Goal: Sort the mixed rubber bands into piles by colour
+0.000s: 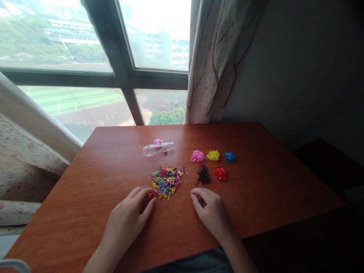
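Note:
A mixed heap of small coloured plastic pins (167, 181), shaped like locking stitch markers, lies in the middle of the wooden table (113, 159). At its near left edge my left hand (131, 210) is curled, with red stitch markers (152, 195) between thumb and fingers. My right hand (209, 208) is closed in a pinch right of the heap; whatever its fingertips hold is too small to make out. Beyond it are sorted piles: pink (197, 156), yellow (213, 155), blue (229, 157), black (203, 174) and red (220, 173). The black pile is nearest to that hand.
Behind the heap lies a clear plastic container (155, 149) with a pink part (157, 141). A few stray markers (185, 170) sit beside the heap. A window (159, 79) and curtains (218, 57) border the table's far edge.

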`<move>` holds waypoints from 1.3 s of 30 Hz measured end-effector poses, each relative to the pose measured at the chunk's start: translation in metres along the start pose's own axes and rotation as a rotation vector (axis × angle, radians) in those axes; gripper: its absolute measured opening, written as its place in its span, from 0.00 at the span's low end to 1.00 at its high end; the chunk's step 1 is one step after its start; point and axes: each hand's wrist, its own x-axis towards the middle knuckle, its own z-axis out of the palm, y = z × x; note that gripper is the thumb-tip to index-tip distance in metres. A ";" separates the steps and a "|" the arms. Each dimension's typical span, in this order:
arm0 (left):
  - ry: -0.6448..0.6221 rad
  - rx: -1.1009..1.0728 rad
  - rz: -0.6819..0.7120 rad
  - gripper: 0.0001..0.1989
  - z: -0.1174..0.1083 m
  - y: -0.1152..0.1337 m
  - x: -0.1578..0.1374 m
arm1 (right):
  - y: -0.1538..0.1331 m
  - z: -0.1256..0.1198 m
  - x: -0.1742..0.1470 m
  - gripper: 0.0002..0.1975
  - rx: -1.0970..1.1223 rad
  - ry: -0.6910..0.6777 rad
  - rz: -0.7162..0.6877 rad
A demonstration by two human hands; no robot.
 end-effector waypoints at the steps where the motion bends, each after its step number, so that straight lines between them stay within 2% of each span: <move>1: 0.016 -0.017 0.009 0.13 0.000 -0.002 0.000 | 0.000 0.000 0.000 0.07 0.000 0.002 0.000; 6: 0.095 0.013 0.016 0.13 -0.003 -0.015 0.009 | 0.001 0.001 0.001 0.07 0.009 0.000 0.008; 14: -0.058 0.072 0.109 0.13 -0.009 -0.020 0.025 | 0.001 0.000 0.001 0.07 0.016 -0.004 0.013; 22: -0.096 0.087 0.132 0.11 -0.010 -0.020 0.026 | 0.001 0.000 0.001 0.07 0.010 0.005 0.010; 39: 0.030 0.032 0.102 0.12 -0.013 -0.011 0.016 | 0.000 0.000 0.000 0.07 0.006 0.001 0.014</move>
